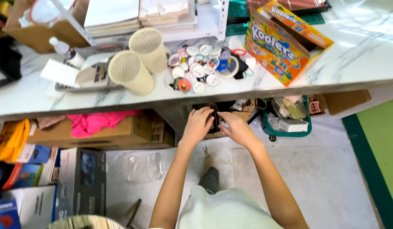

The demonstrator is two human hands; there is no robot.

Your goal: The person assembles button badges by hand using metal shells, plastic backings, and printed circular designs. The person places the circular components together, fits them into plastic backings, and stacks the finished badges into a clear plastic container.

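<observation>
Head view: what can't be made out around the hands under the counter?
- Dark object between left hand and right hand: mostly covered by the fingers, in shadow under the marble counter; its kind is unclear.
- Grip: whether either hand closes on it is hidden.
- Green basket: contents partly cut off by the counter edge.
</observation>
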